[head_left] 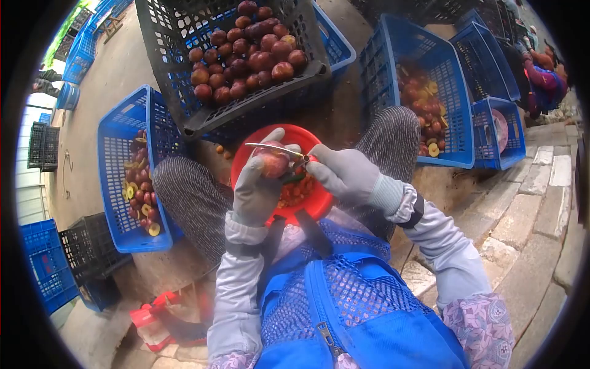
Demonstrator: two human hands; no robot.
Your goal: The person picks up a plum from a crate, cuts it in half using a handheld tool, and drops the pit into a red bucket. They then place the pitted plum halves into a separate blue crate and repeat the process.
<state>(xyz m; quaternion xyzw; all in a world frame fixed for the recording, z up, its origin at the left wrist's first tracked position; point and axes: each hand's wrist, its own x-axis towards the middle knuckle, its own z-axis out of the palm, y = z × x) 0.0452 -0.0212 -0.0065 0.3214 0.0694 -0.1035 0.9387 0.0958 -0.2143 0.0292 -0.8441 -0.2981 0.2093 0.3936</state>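
Observation:
My gloved left hand [255, 187] holds a reddish plum [273, 162] over a red bowl [307, 138] on my lap. My gloved right hand [344, 174] grips a thin knife [276, 149] by its handle, and the blade lies across the top of the plum. The bowl holds orange-red scraps [298, 192] under the hands. A black crate [178, 92] full of whole plums [246, 52] stands just beyond my knees.
A blue crate [114, 160] at left and another blue crate [452, 92] at right each hold cut plum halves. More blue and black crates stand around. A person [541, 80] sits at far right. Stone paving [528, 209] runs along the right, and a red bag [153, 317] lies at lower left.

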